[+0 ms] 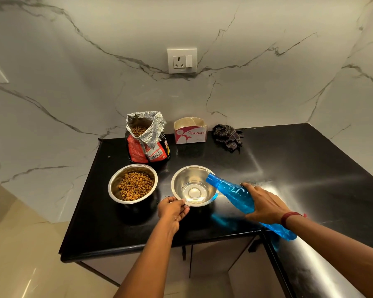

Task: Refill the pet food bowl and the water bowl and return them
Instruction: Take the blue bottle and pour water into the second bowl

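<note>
Water-filling is judged the step in hand: the food bowl, left on the counter, is already filled with kibble, while the water bowl beside it is pinched at its near rim by the left hand, and the blue bottle, gripped by the right hand, is tilted over its right rim. A further tilt is called for next. "ORIGAMI" is read on the far box; the print on the food bag is illegible.

Left forearm, right forearm bare — dark red thread band at right wrist, loose end.
</note>
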